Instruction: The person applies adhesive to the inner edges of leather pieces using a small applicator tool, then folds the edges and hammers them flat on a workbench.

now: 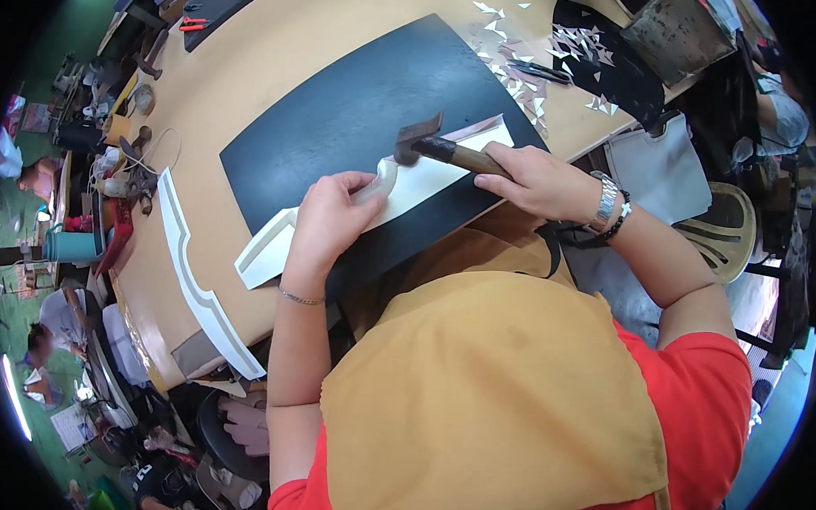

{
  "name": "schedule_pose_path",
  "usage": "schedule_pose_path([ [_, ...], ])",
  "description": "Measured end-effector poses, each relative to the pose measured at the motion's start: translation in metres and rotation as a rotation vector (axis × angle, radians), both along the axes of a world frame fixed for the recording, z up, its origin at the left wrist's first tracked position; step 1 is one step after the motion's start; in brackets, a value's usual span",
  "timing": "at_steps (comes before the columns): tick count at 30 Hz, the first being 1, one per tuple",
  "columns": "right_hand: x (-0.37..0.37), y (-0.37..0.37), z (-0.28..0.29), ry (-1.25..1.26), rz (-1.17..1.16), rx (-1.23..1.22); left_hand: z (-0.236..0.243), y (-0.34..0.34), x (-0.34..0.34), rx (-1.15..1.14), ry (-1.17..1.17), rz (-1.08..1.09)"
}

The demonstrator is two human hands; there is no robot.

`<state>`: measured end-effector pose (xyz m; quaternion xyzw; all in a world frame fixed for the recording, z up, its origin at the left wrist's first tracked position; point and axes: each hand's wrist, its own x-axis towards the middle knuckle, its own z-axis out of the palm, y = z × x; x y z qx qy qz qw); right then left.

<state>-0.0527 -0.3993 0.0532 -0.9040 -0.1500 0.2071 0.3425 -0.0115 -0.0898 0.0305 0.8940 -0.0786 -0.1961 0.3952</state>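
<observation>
I hold a hammer (456, 156) by its wooden handle in my right hand (536, 183); its dark metal head is right beside the raised tip of a pale strip. My left hand (338, 212) is closed on that pale strip (386, 175), thumb and fingers pinching it over a long white piece (433, 173). The white piece lies on a dark board (341, 100), and its left end shows a grey-edged border. Whether the hammer head touches the strip I cannot tell. To the left, a second white shaped piece with a grey band (184, 247) lies on the tan table (253, 61).
Scissors (540, 73), scattered white scraps (492, 29) and a rusty metal container (672, 35) are at the back right. Hand tools (140, 165) lie at the table's left. A plastic chair (724, 226) stands at right. Other people (41, 341) sit around the edges.
</observation>
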Motion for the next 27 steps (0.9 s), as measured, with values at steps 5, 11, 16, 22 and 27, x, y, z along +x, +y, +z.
schedule_pose_path([
  [5, 0.000, 0.000, -0.005, -0.041, -0.011, -0.053, -0.008, -0.014, -0.004, -0.092, -0.026, 0.108],
  [11, -0.001, 0.002, -0.004, -0.066, 0.018, -0.065, -0.020, -0.022, -0.014, -0.048, -0.263, 0.106],
  [16, 0.000, 0.008, 0.003, -0.069, 0.032, -0.108, -0.033, -0.035, -0.031, 0.382, -0.777, -0.087],
  [22, 0.010, 0.022, 0.012, -0.279, 0.074, -0.102, -0.027, -0.036, -0.030, 0.422, -0.798, -0.142],
  [27, 0.019, 0.028, 0.010, -0.280, 0.121, -0.220, -0.029, -0.035, -0.028, 0.380, -0.823, -0.128],
])
